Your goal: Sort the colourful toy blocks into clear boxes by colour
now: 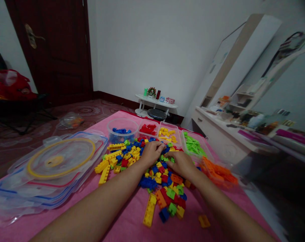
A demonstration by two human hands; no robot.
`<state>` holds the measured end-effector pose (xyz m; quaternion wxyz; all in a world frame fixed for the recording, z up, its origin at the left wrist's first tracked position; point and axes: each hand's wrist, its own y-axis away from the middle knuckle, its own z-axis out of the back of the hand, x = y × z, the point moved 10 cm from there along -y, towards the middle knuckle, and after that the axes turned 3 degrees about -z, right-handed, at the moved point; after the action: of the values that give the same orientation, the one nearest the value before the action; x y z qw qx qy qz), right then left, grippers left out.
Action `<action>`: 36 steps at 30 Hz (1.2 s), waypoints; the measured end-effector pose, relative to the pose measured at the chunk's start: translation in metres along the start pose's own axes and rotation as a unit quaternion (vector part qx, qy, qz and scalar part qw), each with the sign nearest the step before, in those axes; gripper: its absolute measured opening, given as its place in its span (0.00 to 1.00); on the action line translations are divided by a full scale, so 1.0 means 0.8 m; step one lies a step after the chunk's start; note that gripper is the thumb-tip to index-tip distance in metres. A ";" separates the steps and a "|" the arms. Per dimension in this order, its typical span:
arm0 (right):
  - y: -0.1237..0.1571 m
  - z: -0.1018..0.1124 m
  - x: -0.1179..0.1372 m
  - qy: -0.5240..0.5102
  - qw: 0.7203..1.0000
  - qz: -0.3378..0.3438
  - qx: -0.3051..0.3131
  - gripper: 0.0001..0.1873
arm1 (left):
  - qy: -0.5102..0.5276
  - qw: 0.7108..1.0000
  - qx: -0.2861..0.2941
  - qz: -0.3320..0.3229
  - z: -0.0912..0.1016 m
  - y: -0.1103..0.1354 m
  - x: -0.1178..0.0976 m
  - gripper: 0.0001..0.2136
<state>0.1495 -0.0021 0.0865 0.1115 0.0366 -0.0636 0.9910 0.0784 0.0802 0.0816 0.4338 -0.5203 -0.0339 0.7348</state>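
Plastic bricks (pixel 159 169), mixed in blue, yellow, red, green and orange, are heaped at the middle of the work surface, where both hands are placed. The left hand (pixel 152 153) is laid over the far part of the heap with fingers curled down; the right hand (pixel 181 164) is held just beside it, fingers pointed inward. Whether a brick is pinched by either cannot be told, the fingertips being partly hidden. Central placement is judged to put the heap within equal reach of both.

One colour per container is noted along the far edge: blue pieces (pixel 122 131) in a round tub, then red pieces (pixel 147 129), yellow pieces (pixel 167 134) and green pieces (pixel 193 144) in clear boxes. Orange pieces (pixel 219 171) are kept at the right. Lids (pixel 74 164) are stacked flat at the left, presumably so that the containers stay accessible.

Everything is supported on a pink cloth (pixel 127 215), on which a single orange brick (pixel 204 221) is left apart at the near side.

Beyond, a low white stand (pixel 155 99) is set against a pale wall (pixel 155 43); a dark red door (pixel 54 43) is seen at left, a cluttered dresser (pixel 218 134) at right.
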 end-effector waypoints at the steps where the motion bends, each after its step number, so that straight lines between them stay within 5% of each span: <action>1: -0.001 0.000 0.002 0.005 1.000 0.004 0.001 0.16 | -0.002 1.000 -0.001 -0.002 0.000 0.000 0.000 0.15; 4: -0.009 0.012 -0.009 -0.009 1.000 0.008 0.005 0.15 | -0.008 1.000 0.000 0.004 0.000 0.000 0.002 0.15; 8: -0.033 0.053 -0.074 -0.011 0.998 -0.038 -0.040 0.14 | -0.010 1.000 0.005 0.004 0.000 0.000 0.001 0.15; 11: -0.039 0.093 -0.130 0.004 0.987 -0.091 -0.134 0.22 | -0.013 1.000 0.009 0.010 0.000 0.000 0.001 0.15; 14: -0.018 0.113 -0.145 -0.007 0.971 -0.094 -0.219 0.33 | -0.011 1.000 0.010 0.007 0.000 0.001 -0.001 0.14; 18: 0.041 0.090 -0.087 -0.059 0.971 0.005 -0.233 0.29 | -0.007 1.000 0.010 0.014 0.001 0.002 0.000 0.15; 24: 0.136 0.022 -0.050 -0.107 0.972 -0.021 -0.209 0.33 | -0.012 1.000 0.010 0.009 -0.001 0.001 0.001 0.15; 31: 0.138 -0.028 -0.105 -0.212 0.953 -0.140 -0.167 0.32 | -0.014 1.000 0.009 -0.003 -0.002 0.000 0.000 0.15; 36: 0.136 -0.026 -0.064 -0.296 0.941 -0.099 -0.130 0.31 | -0.019 1.000 0.013 -0.005 -0.005 -0.001 0.002 0.14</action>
<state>0.1733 -0.1156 0.0488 0.1887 0.3200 -0.2178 0.9025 0.0819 0.0803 0.0790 0.4438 -0.5002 -0.0351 0.7427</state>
